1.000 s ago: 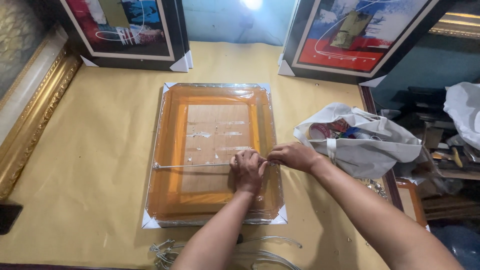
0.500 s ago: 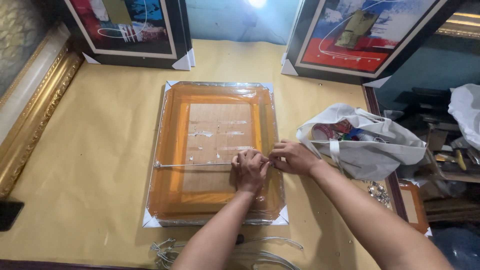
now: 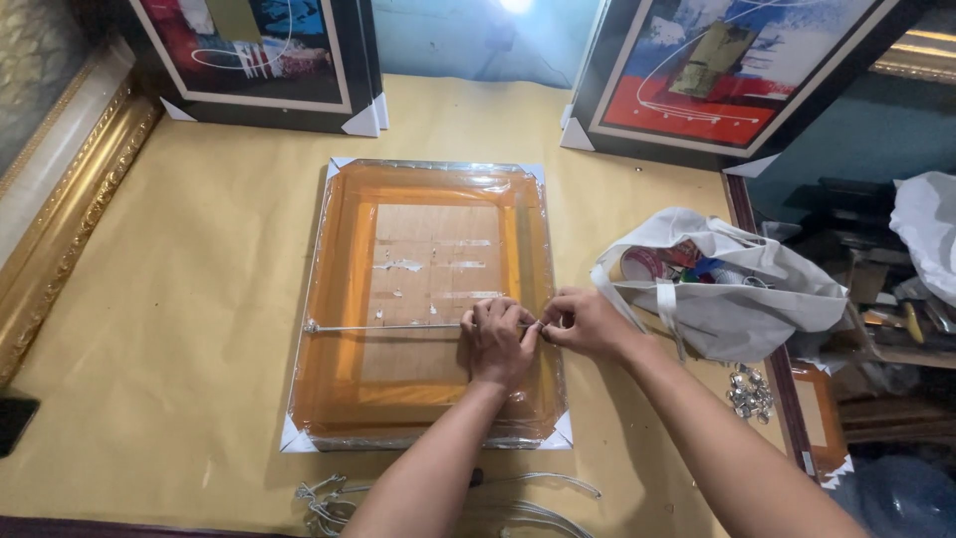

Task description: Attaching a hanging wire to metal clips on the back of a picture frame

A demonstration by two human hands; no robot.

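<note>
Orange picture frame [image 3: 428,299] lies back-side up on the tan table [image 3: 199,279], wrapped in clear film, with white protectors on its corners. A thin hanging wire [image 3: 383,327] runs across the back from a fixing on the left rail toward the right rail.

Left hand [image 3: 498,339] rests on the frame's back, right of centre, fingers curled and pinched on the wire near its right end. Right hand [image 3: 583,321] sits just beside it at the right rail, fingertips closed tight at the point where the wire meets the frame edge. The two hands touch or nearly touch; whether the right fingers grip the wire itself or a small fitting cannot be told.

Right of the frame, near the right forearm: an open white cloth bag [image 3: 727,289] with coloured items inside. Nearer and right of it, a small heap of shiny metal hardware [image 3: 749,391]. At the near edge of the table, a loose bundle of wire [image 3: 339,498].

Far side: two black-framed abstract paintings [image 3: 697,70] lean upright. Far left: an ornate gold frame [image 3: 60,209] lies along the table edge.
</note>
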